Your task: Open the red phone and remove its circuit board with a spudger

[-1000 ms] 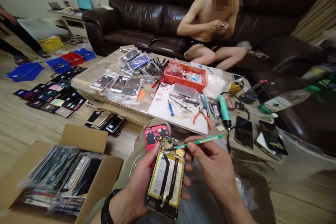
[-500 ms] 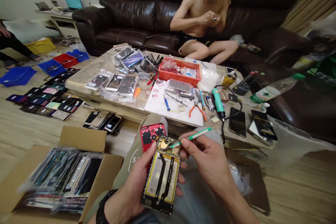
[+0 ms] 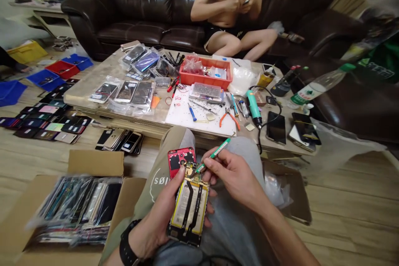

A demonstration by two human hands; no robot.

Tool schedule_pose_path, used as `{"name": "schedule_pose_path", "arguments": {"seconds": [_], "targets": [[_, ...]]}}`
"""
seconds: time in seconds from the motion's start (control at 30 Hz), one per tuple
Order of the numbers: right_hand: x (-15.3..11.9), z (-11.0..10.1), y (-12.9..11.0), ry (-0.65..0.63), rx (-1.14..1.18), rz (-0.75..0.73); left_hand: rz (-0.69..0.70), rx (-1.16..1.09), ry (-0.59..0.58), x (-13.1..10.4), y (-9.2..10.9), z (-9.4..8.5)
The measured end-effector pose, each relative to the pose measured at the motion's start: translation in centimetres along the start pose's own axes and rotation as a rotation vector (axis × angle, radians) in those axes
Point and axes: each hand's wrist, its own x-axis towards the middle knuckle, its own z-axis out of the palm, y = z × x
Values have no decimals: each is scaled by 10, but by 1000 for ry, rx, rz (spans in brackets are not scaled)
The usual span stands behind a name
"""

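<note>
My left hand [image 3: 160, 212] is closed around an opened smartphone [image 3: 192, 205], its thumb on the left edge and fingertips at the right edge. The phone's battery, dark flex cables and upper circuit board face me. Behind its top sits a red back cover [image 3: 176, 156]; whether it is still joined by a cable is hidden. In my right hand [image 3: 233, 174] I pinch a thin green pen-shaped tool [image 3: 220, 150] with a white label. Its dark tip points down at the circuit board, and fingers of that hand rest near the phone's upper right edge.
Ahead stands a low table [image 3: 93, 75] with bagged phones [image 3: 126, 91], an orange-red tray [image 3: 204, 79], pliers [image 3: 229, 119], a teal power tool [image 3: 254, 108] and a bottle [image 3: 321, 87]. A cardboard box [image 3: 96, 160] of bagged phones is at lower left. A person [image 3: 224, 8] sits opposite on a sofa.
The view has tilted down and shifted slightly right. The green tool now stands steeper, with its tip a little further left on the board. Both hands keep their holds.
</note>
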Motion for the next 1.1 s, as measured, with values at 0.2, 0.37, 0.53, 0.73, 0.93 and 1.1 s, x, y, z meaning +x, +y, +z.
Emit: {"name": "schedule_pose_path", "arguments": {"seconds": [0.2,0.37,0.53,0.73,0.93,1.1], "targets": [[9,-11,4,-103,-46,35,-64,1,-31,-5,-5,-9],[11,-6,11,-44,-88,63,-112,131,-24,-9,-11,-18],[4,5,10,71,-199,178,-85,219,53,-7,-22,-22],[-5,22,10,216,-286,301,36,226,122,0,-30,-20],[-2,8,20,4,-168,232,-48,168,87,1,-28,-28],[6,1,25,-90,-133,257,-74,174,36,3,-32,-34]]}}
